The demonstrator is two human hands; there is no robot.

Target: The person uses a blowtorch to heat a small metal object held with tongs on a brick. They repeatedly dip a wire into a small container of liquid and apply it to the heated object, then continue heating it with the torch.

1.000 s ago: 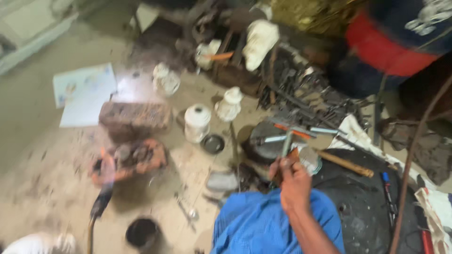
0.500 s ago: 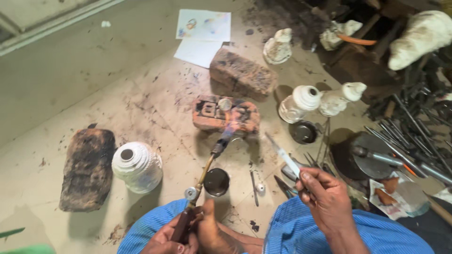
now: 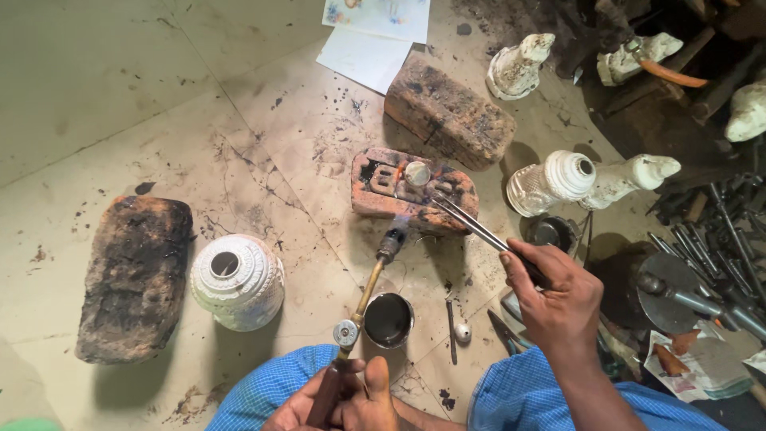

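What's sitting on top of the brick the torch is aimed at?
On the scorched brick sits a small round pale metal piece, with dark bits beside it. Tweezers from the right hand reach its edge. Flame glare hides the spot near the torch tip.

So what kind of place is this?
Probably a small metal workshop on the floor. The left hand aims a gas torch at a scorched brick; the right hand holds tweezers.

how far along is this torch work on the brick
Set up: a small round piece lies on the scorched brick. In hand: the left hand aims the brass torch, its flame at the brick, while the right hand holds tweezers near the piece. The piece has not been lifted off yet.
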